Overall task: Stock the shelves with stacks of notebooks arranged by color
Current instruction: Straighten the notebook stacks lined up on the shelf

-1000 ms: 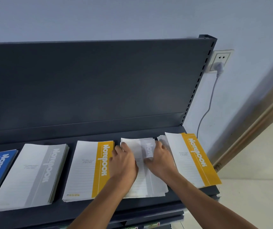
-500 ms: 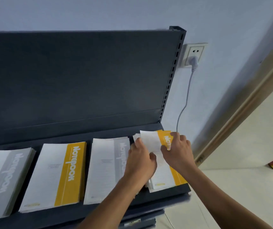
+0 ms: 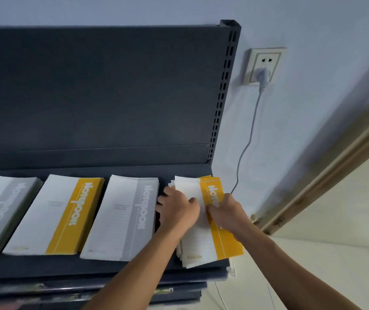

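Left forearm [image 3: 134, 271]: bare, crossing the shelf's [image 3: 112, 267] front edge toward its right end.
Left hand [image 3: 178, 212]: back up, fingers curled over the left edge of the yellow notebook stack [image 3: 226, 245], thumb lying on its cover.
Right forearm [image 3: 290, 265]: bare, reaching in past the shelf's right end.
Right hand [image 3: 229, 212]: back up, bent fingertips on the stack's top; pinching or not is unclear.
Spacing: hands just beside each other, apart.

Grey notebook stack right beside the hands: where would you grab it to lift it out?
Probably by its near short edge, coming from the shelf front. The grey stack lies flat with its long sides hemmed in, a yellow stack on one side and the left hand, holding the end yellow stack, on the other, while the front edge sits free.
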Available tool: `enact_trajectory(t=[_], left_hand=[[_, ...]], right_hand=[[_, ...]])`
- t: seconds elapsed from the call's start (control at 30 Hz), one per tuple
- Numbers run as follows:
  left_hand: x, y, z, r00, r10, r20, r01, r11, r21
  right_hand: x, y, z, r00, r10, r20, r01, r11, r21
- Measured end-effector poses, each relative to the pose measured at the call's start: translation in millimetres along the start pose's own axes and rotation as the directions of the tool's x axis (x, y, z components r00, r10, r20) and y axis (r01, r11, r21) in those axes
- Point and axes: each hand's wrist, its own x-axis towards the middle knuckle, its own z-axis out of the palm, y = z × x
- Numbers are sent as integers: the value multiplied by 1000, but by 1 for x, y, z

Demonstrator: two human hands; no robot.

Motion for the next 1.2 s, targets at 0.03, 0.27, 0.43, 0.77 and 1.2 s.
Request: enact_trajectory(t=[0.03, 0.27, 0.43, 0.77, 1.2], left_hand=[[1, -1, 1, 999, -30, 23, 30, 1000, 5], [-7, 3, 4, 995, -17, 101, 16, 1000, 14], [-20, 15, -12, 983, 182, -34, -185, 953, -240], [-39, -4, -32, 726, 516, -454, -688, 538, -488], [-39, -44, -20, 832, 504, -234, -551, 694, -463]], right_hand=[[-1, 2, -2, 1000, -2, 1, 2, 1000, -5], [-7, 12, 2, 994, -71, -83, 64, 994, -90], [-21, 4, -3, 916, -300, -268, 319, 947, 29], [-58, 1, -1, 712, -537, -452, 677, 695, 241], [-61, 15, 17, 787, -480, -388, 602, 736, 309]])
